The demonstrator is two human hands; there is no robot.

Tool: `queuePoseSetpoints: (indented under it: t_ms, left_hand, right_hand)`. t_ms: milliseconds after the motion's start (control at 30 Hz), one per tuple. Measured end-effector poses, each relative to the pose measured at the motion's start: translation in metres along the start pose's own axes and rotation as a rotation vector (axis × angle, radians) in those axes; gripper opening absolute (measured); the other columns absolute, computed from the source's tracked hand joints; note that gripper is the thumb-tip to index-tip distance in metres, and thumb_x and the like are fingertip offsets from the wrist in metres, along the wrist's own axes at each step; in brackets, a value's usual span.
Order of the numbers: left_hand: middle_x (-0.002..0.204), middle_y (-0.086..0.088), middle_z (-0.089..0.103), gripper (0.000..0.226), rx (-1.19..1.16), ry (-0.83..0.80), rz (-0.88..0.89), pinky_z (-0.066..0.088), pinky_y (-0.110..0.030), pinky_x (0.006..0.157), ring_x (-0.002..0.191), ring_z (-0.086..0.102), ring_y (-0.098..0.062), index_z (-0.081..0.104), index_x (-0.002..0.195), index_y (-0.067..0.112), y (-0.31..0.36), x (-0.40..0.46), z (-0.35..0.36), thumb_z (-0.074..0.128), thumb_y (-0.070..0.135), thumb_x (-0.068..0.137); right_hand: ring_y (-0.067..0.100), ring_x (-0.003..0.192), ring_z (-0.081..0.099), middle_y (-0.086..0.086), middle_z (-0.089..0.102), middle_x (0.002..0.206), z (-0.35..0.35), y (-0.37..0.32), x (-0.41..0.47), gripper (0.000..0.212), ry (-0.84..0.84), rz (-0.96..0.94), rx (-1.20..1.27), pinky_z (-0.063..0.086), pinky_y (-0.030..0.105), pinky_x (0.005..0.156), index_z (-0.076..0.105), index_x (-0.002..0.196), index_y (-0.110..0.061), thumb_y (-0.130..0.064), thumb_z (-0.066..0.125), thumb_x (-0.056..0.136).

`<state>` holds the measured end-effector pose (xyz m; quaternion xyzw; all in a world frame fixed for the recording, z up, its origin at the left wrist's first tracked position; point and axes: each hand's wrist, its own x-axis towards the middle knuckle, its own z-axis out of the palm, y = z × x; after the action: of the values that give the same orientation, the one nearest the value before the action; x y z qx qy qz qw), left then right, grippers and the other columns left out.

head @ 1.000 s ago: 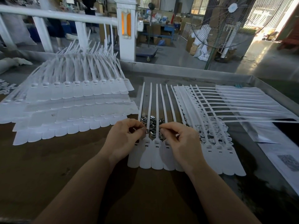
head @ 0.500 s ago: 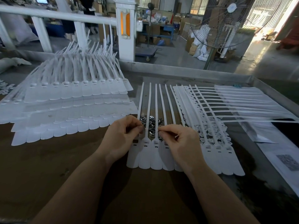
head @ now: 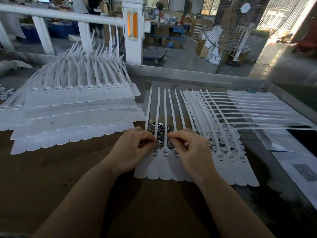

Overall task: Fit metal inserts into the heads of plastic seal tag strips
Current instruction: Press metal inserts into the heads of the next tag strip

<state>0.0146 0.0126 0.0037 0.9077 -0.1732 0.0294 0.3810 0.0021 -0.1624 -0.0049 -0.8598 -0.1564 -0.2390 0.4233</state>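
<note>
Reaching forward from the bottom edge, two bare forearms cross a brown desk point(head: 51, 177) with a dull, scuffed top. The left hand point(head: 132, 152) is curled, thumb and forefinger pressed together on a small metal insert at the head of one strip. The right hand point(head: 192, 150) is likewise curled, its fingertips pinched over the neighbouring heads; what they grip cannot be told. Both rest on a row of white seal tag strips point(head: 163, 167), paddle ends toward the person and thin tails point(head: 158, 107) running away. Under the tails, just beyond the fingers, lies a heap of metal inserts point(head: 157, 127). To the right, further strips point(head: 229, 162) overlap the row, their tails fanning rightward over sheets of paper point(head: 295, 165). To the left, well apart, a layered stack of strips point(head: 73, 107) spreads across the desk, tails bending upward. A raised metal rim point(head: 197, 75) bounds the far edge. Beyond it stand a white railing point(head: 56, 13), a white post with an orange panel point(head: 133, 26), a large caged fan point(head: 240, 23), a wheeled trolley point(head: 154, 54), sacks point(head: 211, 50) and cluttered shelving on a concrete floor, sunlit at far right.
</note>
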Motion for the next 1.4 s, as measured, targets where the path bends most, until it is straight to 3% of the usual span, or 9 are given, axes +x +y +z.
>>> queuePoseSetpoints:
  t_ms: [167, 367, 500, 667, 800, 933, 1100, 1267, 1400]
  left_hand:
    - [0.093, 0.017, 0.048, 0.009, 0.040, -0.007, -0.003, 0.033, -0.021, 0.083, 0.102, 0.043, -0.009, 0.063, 0.096, 0.031, -0.0009, -0.0001, 0.0006, 0.058, 0.027, 0.089]
    - [0.095, 0.014, 0.049, 0.007, 0.047, -0.009, 0.003, 0.033, -0.022, 0.082, 0.102, 0.042, -0.009, 0.060, 0.090, 0.034, -0.0007, -0.0008, 0.0009, 0.059, 0.027, 0.089]
    - [0.094, 0.017, 0.048, 0.009, 0.023, -0.009, 0.007, 0.035, -0.010, 0.077, 0.098, 0.045, -0.005, 0.059, 0.083, 0.036, 0.0008, -0.0013, -0.0013, 0.063, 0.029, 0.085]
    - [0.095, 0.015, 0.051, 0.010, -0.010, -0.005, -0.005, 0.036, -0.006, 0.074, 0.096, 0.047, -0.003, 0.061, 0.082, 0.035, 0.0014, -0.0017, -0.0032, 0.064, 0.026, 0.085]
    - [0.094, 0.014, 0.050, 0.007, 0.006, -0.001, -0.001, 0.035, -0.008, 0.077, 0.099, 0.046, -0.008, 0.062, 0.087, 0.031, 0.0007, -0.0025, -0.0018, 0.062, 0.024, 0.087]
    - [0.096, 0.010, 0.051, 0.007, 0.036, -0.024, 0.010, 0.040, -0.019, 0.083, 0.100, 0.046, -0.009, 0.062, 0.084, 0.033, 0.0022, -0.0028, -0.0017, 0.063, 0.026, 0.085]
    - [0.093, 0.013, 0.053, 0.014, -0.059, 0.002, 0.007, 0.040, -0.004, 0.073, 0.090, 0.053, -0.003, 0.066, 0.078, 0.033, 0.0033, -0.0041, -0.0045, 0.070, 0.020, 0.080]
    - [0.093, 0.015, 0.053, 0.018, -0.050, 0.015, -0.008, 0.041, -0.006, 0.072, 0.087, 0.053, -0.002, 0.063, 0.073, 0.038, 0.0042, -0.0051, -0.0046, 0.073, 0.024, 0.077]
    - [0.092, 0.012, 0.055, 0.013, -0.083, 0.057, -0.028, 0.041, -0.007, 0.071, 0.086, 0.054, -0.003, 0.066, 0.076, 0.034, 0.0032, -0.0046, -0.0039, 0.069, 0.023, 0.081]
  right_hand:
    - [0.009, 0.079, 0.062, 0.001, 0.068, 0.088, 0.0003, -0.0007, -0.0001, 0.014, 0.003, -0.017, -0.034, 0.051, 0.019, 0.073, 0.072, 0.096, -0.010, -0.007, 0.064, 0.084]
    - [0.010, 0.080, 0.062, 0.001, 0.068, 0.088, 0.0009, -0.0009, -0.0005, 0.015, 0.004, -0.009, -0.040, 0.052, 0.025, 0.075, 0.072, 0.097, -0.010, -0.007, 0.064, 0.085]
    - [0.009, 0.080, 0.062, 0.000, 0.068, 0.089, 0.0013, -0.0014, -0.0003, 0.015, 0.008, -0.014, -0.051, 0.052, 0.024, 0.075, 0.072, 0.097, -0.010, -0.007, 0.064, 0.085]
    - [0.009, 0.079, 0.061, 0.000, 0.068, 0.089, 0.0012, -0.0019, -0.0004, 0.014, 0.003, -0.008, -0.049, 0.053, 0.026, 0.075, 0.072, 0.097, -0.010, -0.007, 0.064, 0.085]
    - [0.007, 0.079, 0.061, 0.000, 0.068, 0.089, 0.0014, -0.0029, -0.0004, 0.015, -0.003, -0.005, -0.047, 0.052, 0.024, 0.075, 0.072, 0.097, -0.010, -0.007, 0.063, 0.085]
    - [0.007, 0.079, 0.060, -0.001, 0.067, 0.089, 0.0012, -0.0032, -0.0006, 0.015, -0.004, -0.006, -0.051, 0.052, 0.024, 0.075, 0.072, 0.097, -0.010, -0.007, 0.063, 0.085]
    - [0.008, 0.080, 0.060, 0.002, 0.068, 0.090, 0.0013, -0.0034, -0.0005, 0.015, -0.001, -0.006, -0.042, 0.051, 0.022, 0.077, 0.072, 0.097, -0.008, -0.006, 0.063, 0.085]
    - [0.007, 0.081, 0.060, 0.000, 0.068, 0.091, 0.0017, -0.0029, -0.0008, 0.015, 0.002, -0.007, -0.047, 0.052, 0.024, 0.077, 0.071, 0.098, -0.009, -0.006, 0.063, 0.085]
    - [0.005, 0.079, 0.060, -0.001, 0.069, 0.089, 0.0018, -0.0024, -0.0008, 0.014, -0.008, -0.011, -0.050, 0.051, 0.018, 0.075, 0.071, 0.097, -0.010, -0.007, 0.064, 0.085]
